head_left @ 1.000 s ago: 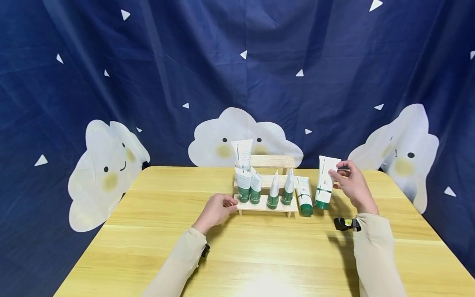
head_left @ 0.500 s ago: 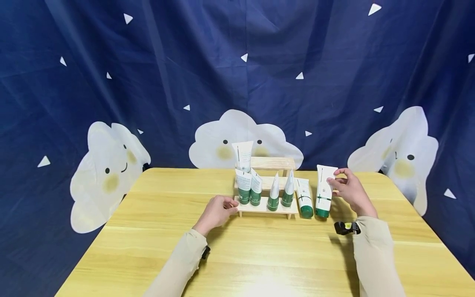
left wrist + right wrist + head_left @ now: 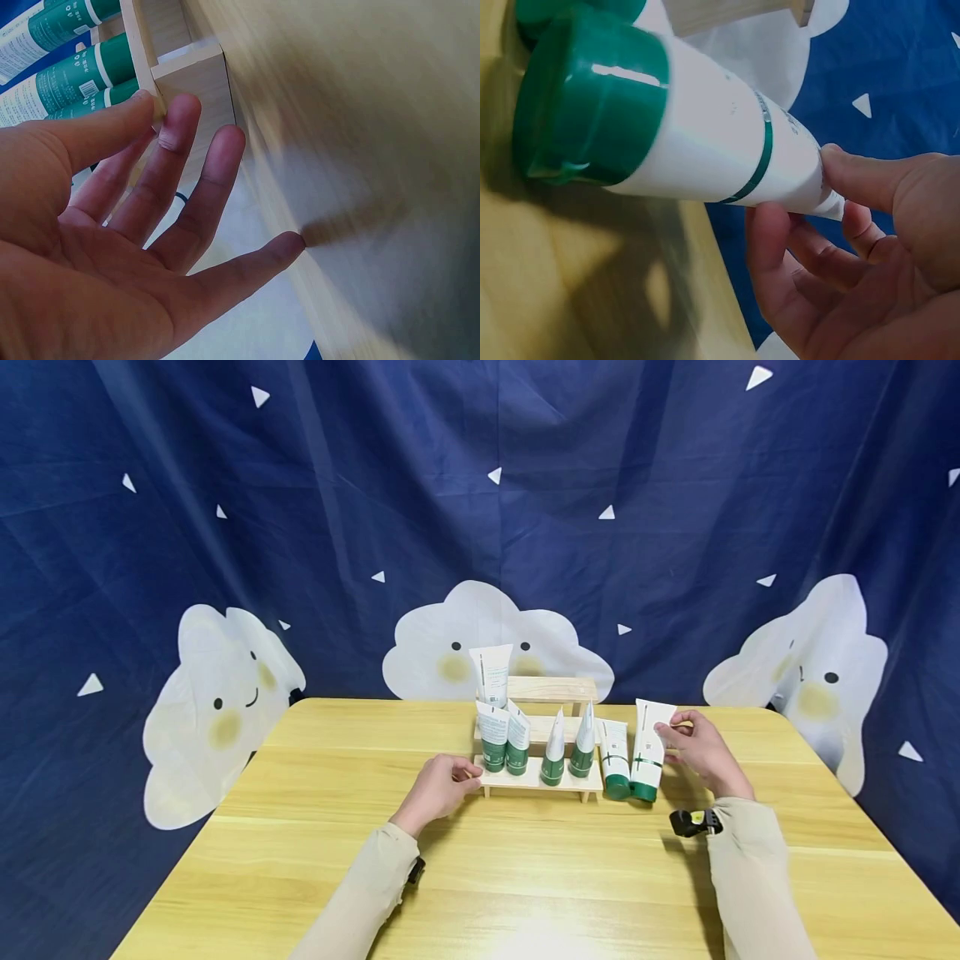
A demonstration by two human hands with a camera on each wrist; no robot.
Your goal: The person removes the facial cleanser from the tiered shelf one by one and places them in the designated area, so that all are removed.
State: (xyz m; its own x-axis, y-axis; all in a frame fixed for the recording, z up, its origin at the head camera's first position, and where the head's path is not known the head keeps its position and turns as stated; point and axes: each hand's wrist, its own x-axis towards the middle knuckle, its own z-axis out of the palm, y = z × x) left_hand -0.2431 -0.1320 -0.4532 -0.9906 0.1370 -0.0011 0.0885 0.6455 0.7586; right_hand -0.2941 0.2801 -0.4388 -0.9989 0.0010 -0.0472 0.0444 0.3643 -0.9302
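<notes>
A stepped wooden rack point(image 3: 531, 774) stands at the middle of the table. My left hand point(image 3: 438, 787) holds its front left end, thumb at the edge and the little finger spread away, as the left wrist view shows. Off to the right, my right hand point(image 3: 701, 750) pinches a white squeeze tube point(image 3: 649, 745) with a green cap by its upper side. The tube stands cap down; its green cap point(image 3: 592, 97) is close over the tabletop in the right wrist view. Just left of it, beside the rack, is a similar tube point(image 3: 615, 753).
Several smaller green-and-white tubes point(image 3: 552, 752) stand on the rack's front step. A larger white tube point(image 3: 492, 675) rises behind them at the left. The wooden table point(image 3: 570, 868) ends at a dark blue curtain point(image 3: 337, 485) with clouds.
The tube in my right hand has come down and then moved left, up beside the other tube. My left hand has stayed at the rack's end.
</notes>
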